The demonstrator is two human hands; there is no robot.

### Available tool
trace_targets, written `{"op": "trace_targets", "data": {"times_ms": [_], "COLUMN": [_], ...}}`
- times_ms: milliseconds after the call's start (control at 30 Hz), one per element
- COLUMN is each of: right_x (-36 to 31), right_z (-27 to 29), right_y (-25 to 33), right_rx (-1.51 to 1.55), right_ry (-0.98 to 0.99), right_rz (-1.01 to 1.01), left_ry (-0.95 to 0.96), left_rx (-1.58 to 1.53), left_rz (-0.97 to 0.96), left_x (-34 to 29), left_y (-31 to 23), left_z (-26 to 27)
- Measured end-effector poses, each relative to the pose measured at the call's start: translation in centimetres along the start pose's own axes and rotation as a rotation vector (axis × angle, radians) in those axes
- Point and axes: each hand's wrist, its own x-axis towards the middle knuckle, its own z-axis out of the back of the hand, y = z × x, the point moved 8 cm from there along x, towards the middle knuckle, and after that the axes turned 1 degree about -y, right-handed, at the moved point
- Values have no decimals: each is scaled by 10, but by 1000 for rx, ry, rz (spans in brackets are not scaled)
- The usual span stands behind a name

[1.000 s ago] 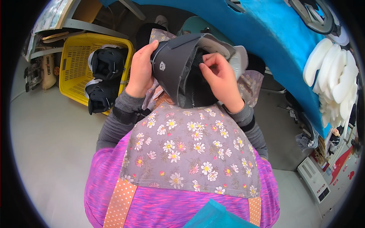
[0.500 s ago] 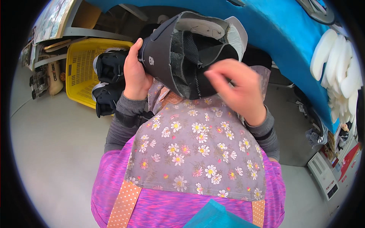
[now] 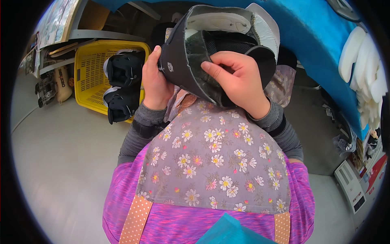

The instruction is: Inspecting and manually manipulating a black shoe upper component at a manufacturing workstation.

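Shell point(image 3: 175, 53), dark outside with black lining point(image 3: 198, 51) and a white pad point(image 3: 219, 21) within, is between the two hands, above the floral apron point(image 3: 215, 162). Its wide opening faces the right hand point(image 3: 239, 79). The left hand point(image 3: 156, 87) grips the outer left side: thumb extended along the wall, remaining fingertips hidden behind it. The right hand is inside the opening: thumb and bent index finger are nearly together, pinching the lining; the other fingers are curled, their tips concealed.
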Motion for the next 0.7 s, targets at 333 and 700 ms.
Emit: {"op": "trace_targets", "data": {"times_ms": [333,700], "right_x": [2,-10], "right_z": [-6,-7], "right_y": [-68,23], "right_rx": [758,-293], "right_ry": [-158,-2], "right_rz": [-557,480], "left_ry": [162,24], "left_rx": [85,-5], "left_rz": [70,-23], "left_x": [-9,3], "left_y": [9,-2], "left_z": [-17,16]}}
